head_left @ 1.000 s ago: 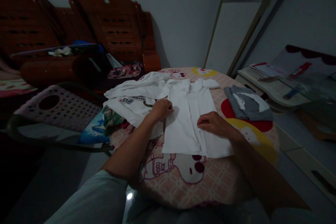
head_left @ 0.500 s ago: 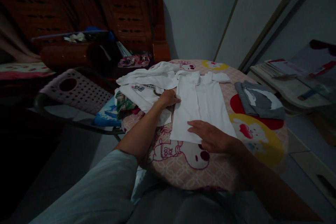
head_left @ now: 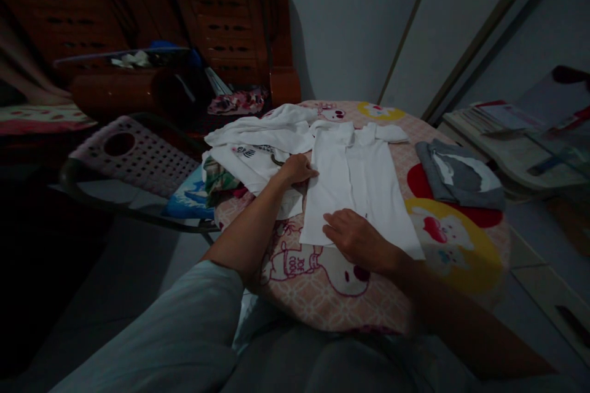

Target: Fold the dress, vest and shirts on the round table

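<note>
A white shirt lies spread on the round table with its collar away from me. My left hand rests at the shirt's left edge, fingers close together; whether they pinch the cloth is hidden. My right hand lies over the lower hem, fingers slightly bent and apart, touching the cloth. Left of the shirt is a heap of white clothes with a dark print, and a green plaid cloth shows under it. A folded grey garment sits at the right of the table.
The table wears a pink patterned cloth. A woven chair with a blue item stands at the left. Behind are carved wooden seats and a person's bare foot. Papers lie on a side table at the right.
My right hand has shifted slightly left and its fingers are more bent. The shirt's lower right corner now shows further out to the right. My left hand has hardly moved.
</note>
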`<action>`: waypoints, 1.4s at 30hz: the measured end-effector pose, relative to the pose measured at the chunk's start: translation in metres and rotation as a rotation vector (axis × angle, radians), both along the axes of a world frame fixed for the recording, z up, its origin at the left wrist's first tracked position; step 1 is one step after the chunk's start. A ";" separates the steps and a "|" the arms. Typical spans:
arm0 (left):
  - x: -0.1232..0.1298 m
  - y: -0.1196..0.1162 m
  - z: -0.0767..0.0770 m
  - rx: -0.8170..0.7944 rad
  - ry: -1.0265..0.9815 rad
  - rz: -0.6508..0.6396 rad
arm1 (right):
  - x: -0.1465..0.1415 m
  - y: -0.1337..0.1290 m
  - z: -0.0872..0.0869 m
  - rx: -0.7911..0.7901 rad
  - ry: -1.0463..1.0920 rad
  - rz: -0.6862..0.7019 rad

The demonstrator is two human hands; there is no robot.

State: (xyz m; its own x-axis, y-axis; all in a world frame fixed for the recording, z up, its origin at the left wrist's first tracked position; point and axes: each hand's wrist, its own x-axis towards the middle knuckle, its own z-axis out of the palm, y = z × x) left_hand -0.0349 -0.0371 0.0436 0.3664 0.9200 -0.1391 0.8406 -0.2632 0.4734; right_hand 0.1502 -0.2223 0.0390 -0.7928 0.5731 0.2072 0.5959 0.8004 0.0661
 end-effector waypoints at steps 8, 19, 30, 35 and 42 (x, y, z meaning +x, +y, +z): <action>-0.001 -0.005 0.004 -0.080 -0.079 0.033 | -0.018 -0.002 -0.005 0.090 0.058 -0.040; -0.004 -0.002 0.007 -0.035 -0.046 -0.003 | -0.038 -0.001 -0.015 0.134 0.052 0.032; -0.008 0.003 0.006 0.163 0.206 0.085 | -0.055 0.001 -0.019 0.058 -0.004 0.018; 0.008 -0.003 0.003 0.360 -0.003 -0.060 | -0.057 0.000 -0.019 0.063 0.014 -0.008; 0.021 -0.003 -0.033 0.370 0.104 -0.482 | -0.044 0.004 -0.015 -0.041 0.236 0.048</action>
State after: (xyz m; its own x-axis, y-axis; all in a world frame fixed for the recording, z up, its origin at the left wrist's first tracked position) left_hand -0.0135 -0.0396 0.0110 0.7546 0.6484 0.1004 0.6231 -0.7561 0.2001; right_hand 0.1064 -0.2185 0.0237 -0.7518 0.5478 0.3670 0.5523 0.8272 -0.1034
